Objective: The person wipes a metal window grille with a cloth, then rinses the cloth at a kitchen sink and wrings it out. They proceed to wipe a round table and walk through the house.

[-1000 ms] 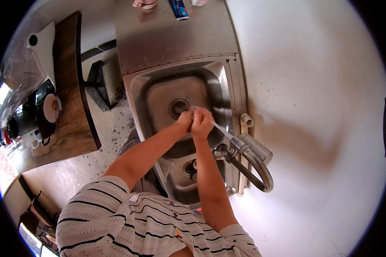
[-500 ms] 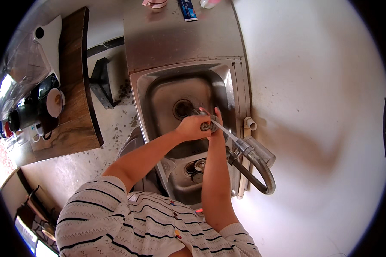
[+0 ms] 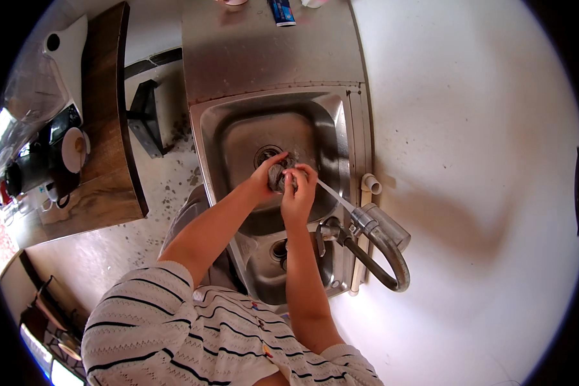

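Note:
Over the large basin of a steel sink [image 3: 207,151], my two hands work close together on a small grey, crumpled wad [image 3: 276,177], whose exact kind I cannot make out. My left hand [image 3: 261,181] wraps around its left side, thumb stretched over the top. From the right, my right hand [image 3: 298,192] presses bent fingers onto it. Out of the curved metal faucet [image 3: 395,257] a thin stream of water runs toward my right hand. The drain [image 3: 267,154] lies just beyond my left hand, partly covered by it.
A smaller basin [image 3: 264,289] sits nearer my body, with the faucet's base beside it. A blue tube [image 3: 282,13] lies on the steel counter [image 3: 264,58] beyond. A white wall is at right; a wooden table [image 3: 103,186] with dishes stands at left.
Both hands have moved left with the grey wad, away from the faucet's spout. My right hand has turned and now lies over the wad's right side. The water keeps running.

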### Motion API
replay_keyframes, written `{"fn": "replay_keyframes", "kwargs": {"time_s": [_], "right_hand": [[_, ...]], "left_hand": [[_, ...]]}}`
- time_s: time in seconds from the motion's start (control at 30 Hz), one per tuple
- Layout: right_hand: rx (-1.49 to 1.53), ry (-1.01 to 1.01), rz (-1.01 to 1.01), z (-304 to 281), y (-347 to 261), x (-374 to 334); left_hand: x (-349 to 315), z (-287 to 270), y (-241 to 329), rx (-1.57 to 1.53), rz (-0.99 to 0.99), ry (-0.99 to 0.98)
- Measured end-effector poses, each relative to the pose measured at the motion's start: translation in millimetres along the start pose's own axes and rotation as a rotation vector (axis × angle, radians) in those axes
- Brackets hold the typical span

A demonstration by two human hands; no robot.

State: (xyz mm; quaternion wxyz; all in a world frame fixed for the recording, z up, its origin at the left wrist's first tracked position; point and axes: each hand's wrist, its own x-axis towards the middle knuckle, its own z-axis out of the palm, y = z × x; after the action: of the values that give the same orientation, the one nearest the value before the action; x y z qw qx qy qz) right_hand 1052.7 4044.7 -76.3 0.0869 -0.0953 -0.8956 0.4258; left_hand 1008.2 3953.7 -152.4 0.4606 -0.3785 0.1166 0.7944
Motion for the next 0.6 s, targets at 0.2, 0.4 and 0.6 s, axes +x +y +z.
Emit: {"fn": "replay_keyframes", "kwargs": {"time_s": [0.2,0.4,0.6], "right_hand": [[-0.373,0.034,-0.155,21,-3,-4],[-0.278,0.234,0.251,33,54,48],[-0.019,0.264,0.635,17,73,52]], "left_hand": [[11,-12,-14,0.475,0.315,-0.307],[41,-5,-22,0.21,0.073,0.081],[11,8,-8,0.249,0.198,0.029]]}}
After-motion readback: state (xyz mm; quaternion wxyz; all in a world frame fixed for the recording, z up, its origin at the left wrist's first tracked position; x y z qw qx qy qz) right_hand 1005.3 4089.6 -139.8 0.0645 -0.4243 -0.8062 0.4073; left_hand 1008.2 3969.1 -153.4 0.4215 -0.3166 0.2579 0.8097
